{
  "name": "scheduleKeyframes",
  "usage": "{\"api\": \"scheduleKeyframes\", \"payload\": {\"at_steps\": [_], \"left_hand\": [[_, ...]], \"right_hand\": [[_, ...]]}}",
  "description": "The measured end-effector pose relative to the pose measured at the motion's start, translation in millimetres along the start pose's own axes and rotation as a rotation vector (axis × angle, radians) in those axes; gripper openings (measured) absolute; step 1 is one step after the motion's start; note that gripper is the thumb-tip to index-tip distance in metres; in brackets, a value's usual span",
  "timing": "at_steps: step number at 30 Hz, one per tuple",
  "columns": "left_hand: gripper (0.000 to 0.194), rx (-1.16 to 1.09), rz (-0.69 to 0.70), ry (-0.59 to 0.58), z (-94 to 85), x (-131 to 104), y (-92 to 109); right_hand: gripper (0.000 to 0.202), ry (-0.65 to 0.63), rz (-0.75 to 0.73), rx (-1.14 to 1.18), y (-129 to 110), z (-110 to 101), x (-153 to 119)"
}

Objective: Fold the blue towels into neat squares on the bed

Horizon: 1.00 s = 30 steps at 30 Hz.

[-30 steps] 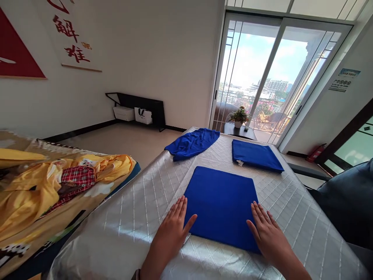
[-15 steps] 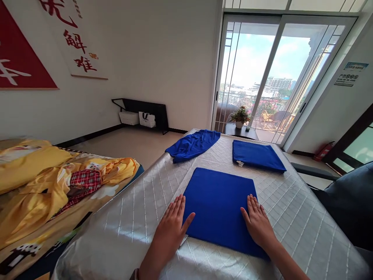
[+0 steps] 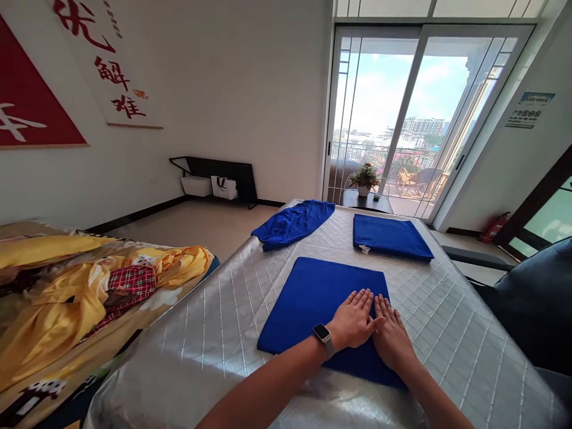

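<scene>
A flat, neatly folded blue cloth [image 3: 304,304] lies on a silver quilted mattress [image 3: 214,328]. My left hand [image 3: 355,319], a watch on its wrist, rests palm down on the cloth's right half, fingers stretched out. Beside it, my right hand [image 3: 393,336] lies flat along the cloth's right edge, its fingers extended too. The two hands touch near the left thumb. Farther back on the mattress are a second folded blue cloth [image 3: 391,237] with a white label and a crumpled blue cloth [image 3: 295,225].
To the left, another bed holds yellow bedding [image 3: 80,286] and a red plaid cloth [image 3: 131,281]. A potted plant [image 3: 364,179] stands on a small dark table past the mattress's far end. A dark chair [image 3: 536,292] is at the right.
My left hand has moved right, from the cloth's left edge across to its right half beside my right hand. My right hand stays at the right edge.
</scene>
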<state>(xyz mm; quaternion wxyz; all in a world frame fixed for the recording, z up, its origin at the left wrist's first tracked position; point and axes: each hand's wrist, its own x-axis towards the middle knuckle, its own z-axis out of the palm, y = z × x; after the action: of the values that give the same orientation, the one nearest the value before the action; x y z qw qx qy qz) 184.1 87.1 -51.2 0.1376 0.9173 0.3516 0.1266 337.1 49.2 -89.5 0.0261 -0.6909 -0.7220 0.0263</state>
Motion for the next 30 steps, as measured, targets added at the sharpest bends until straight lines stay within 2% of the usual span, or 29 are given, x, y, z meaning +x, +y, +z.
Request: {"api": "scheduleKeyframes", "payload": {"at_steps": [4,8,13,16,18,21,25,30], "left_hand": [[0.074,0.045,0.000,0.032,5.7,-6.0,-15.5],[0.077,0.070,-0.074,0.016,-10.7,-32.3,-40.2],[0.084,0.110,-0.284,0.001,-44.2,-64.1,-95.2],[0.083,0.132,-0.402,0.076,-54.5,-78.6,-129.0],[0.082,0.123,-0.448,0.125,-56.6,-85.2,-143.7],[0.082,0.089,-0.458,0.144,-56.7,-90.0,-152.8],[0.085,0.057,-0.471,0.118,-55.7,-90.9,-154.7],[0.087,0.094,-0.487,0.149,-49.3,-91.4,-160.3]], "right_hand": [[0.065,-0.005,0.015,0.038,-3.3,-4.8,0.4],[0.070,-0.017,0.054,0.057,-5.6,-9.4,0.3],[0.071,-0.025,0.064,0.068,-6.0,-10.0,0.4],[0.071,-0.031,0.069,0.068,-5.8,-8.9,0.4],[0.071,-0.036,0.075,0.059,-5.8,-8.3,0.4],[0.072,-0.033,0.083,0.062,-6.1,-7.8,0.4],[0.074,-0.030,0.090,0.092,-6.6,-7.1,0.5],[0.075,-0.039,0.074,0.084,-2.3,-5.3,1.4]]}}
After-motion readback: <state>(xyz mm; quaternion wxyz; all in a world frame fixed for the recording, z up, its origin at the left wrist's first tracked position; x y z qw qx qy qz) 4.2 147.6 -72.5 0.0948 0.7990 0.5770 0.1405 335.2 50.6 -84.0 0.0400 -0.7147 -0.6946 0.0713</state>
